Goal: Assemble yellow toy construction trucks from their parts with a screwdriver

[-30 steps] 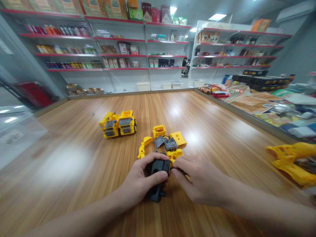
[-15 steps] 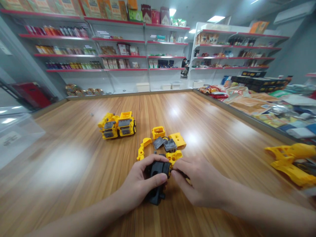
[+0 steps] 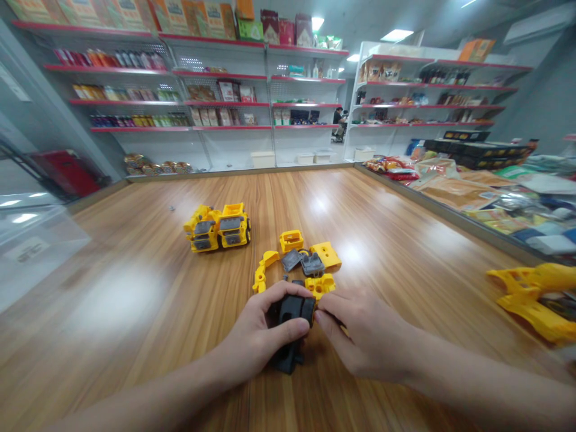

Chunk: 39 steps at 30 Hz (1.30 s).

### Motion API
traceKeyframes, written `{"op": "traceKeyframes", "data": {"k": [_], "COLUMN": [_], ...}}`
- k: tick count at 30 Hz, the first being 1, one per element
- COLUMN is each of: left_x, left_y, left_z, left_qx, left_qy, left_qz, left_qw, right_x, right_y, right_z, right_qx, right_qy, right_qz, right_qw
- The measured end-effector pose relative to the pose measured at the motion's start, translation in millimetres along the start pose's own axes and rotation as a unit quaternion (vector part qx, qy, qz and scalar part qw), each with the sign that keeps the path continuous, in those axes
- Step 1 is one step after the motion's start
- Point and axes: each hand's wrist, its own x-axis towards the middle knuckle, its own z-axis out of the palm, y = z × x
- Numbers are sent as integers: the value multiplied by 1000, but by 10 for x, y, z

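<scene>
My left hand [image 3: 265, 324] is closed around a black toy vehicle chassis [image 3: 288, 354], thumb on top. A black wheel [image 3: 308, 311] shows at the chassis's right end. Against that wheel, the fingers of my right hand [image 3: 360, 330] are pinched together; what they hold is hidden. Just beyond my hands lie loose toy parts: a yellow digger arm [image 3: 260, 277], a yellow body piece [image 3: 320, 285], a yellow tub-shaped piece [image 3: 291, 240], a yellow plate with holes [image 3: 327, 255] and grey pieces [image 3: 311, 264].
Two yellow toy trucks [image 3: 218, 228] stand together at the left on the wooden table [image 3: 157, 336]. A larger yellow plastic object [image 3: 535, 297] lies at the right edge. A clear bin [image 3: 40, 252] is at the left. Packaged goods [image 3: 459, 186] lie beyond the table's right rim, with shelves behind.
The chassis has turned slightly in my left hand, so less of the wheel's yellow hub shows. My right fingers stay at the wheel. The whole view has shifted a little.
</scene>
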Motion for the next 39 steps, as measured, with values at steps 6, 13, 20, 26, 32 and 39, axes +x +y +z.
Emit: {"op": "traceKeyframes", "data": {"k": [6,13,20,26,32,39], "left_x": [-11,-15,-67,-155,-166,-169], "left_y": [-12,-12,-6,-1,19,40], "left_z": [-4,15,38,47,39,11], "left_qx": [7,54,142,232,255,251], "left_qy": [9,19,47,24,16,15], "left_qz": [-10,17,113,173,232,228], "left_qw": [1000,998,982,957,939,941], "right_x": [0,14,20,7,36,53], "right_y": [19,21,89,145,142,133], "right_z": [11,5,14,18,-3,2], "right_qx": [-3,-7,-2,120,229,368], "right_qy": [-5,-10,16,0,-53,-90], "right_qz": [3,21,9,-8,39,111], "right_qw": [1000,1000,1000,993,971,919]}}
